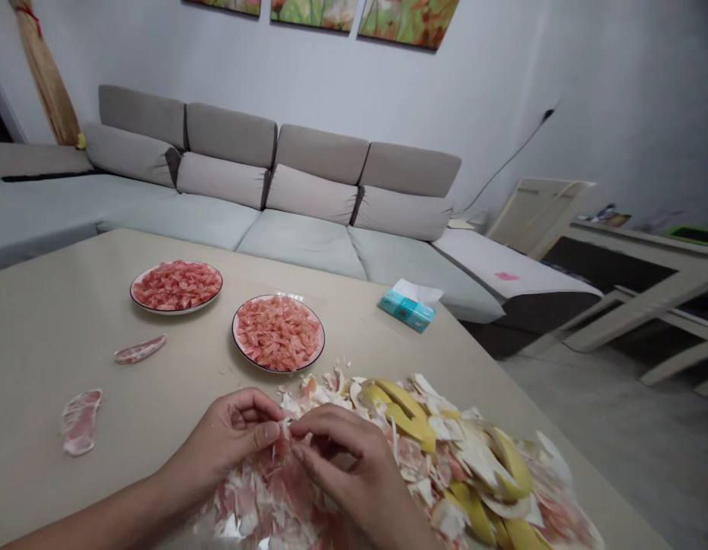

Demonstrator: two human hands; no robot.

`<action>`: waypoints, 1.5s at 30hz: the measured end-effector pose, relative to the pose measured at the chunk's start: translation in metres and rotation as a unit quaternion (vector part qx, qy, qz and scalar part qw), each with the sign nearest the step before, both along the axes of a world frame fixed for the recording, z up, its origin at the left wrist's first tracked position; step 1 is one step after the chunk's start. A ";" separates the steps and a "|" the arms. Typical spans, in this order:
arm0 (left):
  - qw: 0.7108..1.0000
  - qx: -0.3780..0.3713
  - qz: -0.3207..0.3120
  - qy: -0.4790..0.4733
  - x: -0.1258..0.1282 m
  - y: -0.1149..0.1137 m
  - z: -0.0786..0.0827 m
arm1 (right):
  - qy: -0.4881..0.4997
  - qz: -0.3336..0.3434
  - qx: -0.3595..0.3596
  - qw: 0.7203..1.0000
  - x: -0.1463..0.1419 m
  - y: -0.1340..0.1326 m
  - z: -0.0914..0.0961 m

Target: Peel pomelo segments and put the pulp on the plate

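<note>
My left hand [231,439] and my right hand [354,466] meet over a heap of pomelo peel and membrane scraps [445,458] at the near edge of the table [72,321]. Both hands pinch a pink pomelo segment [283,443] between thumbs and fingers; its white skin shows at the fingertips. Beyond the hands stand two white plates of peeled pink flesh, one [279,333] close and one [176,286] farther left. Two unpeeled segments lie on the table to the left, a small one [139,350] and a larger one [81,420].
A teal tissue pack [409,305] lies near the table's far right edge. A grey corner sofa [285,206] runs behind the table. A low wooden bench or table [645,290] stands on the floor to the right.
</note>
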State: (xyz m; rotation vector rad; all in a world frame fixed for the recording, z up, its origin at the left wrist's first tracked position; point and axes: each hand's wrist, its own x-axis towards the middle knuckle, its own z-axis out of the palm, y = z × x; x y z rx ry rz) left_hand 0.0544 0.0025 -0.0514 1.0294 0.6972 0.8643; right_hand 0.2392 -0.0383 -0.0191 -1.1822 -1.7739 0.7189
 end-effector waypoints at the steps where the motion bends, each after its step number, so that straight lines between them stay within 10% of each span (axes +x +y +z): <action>1: 1.000 0.005 0.005 0.004 0.000 0.000 0.000 | 0.001 -0.004 0.011 1.000 0.000 0.000 -0.002; 15: 1.000 0.010 -0.015 0.021 0.004 -0.004 -0.004 | -0.044 -0.030 0.139 0.989 -0.012 -0.004 -0.016; 31: 0.999 -0.017 -0.026 -0.013 0.006 -0.010 0.001 | -0.004 -0.058 0.019 0.998 -0.011 -0.003 -0.012; 45: 0.999 -0.019 -0.008 -0.026 0.003 -0.005 -0.006 | -0.059 -0.026 0.103 0.993 -0.010 -0.004 -0.020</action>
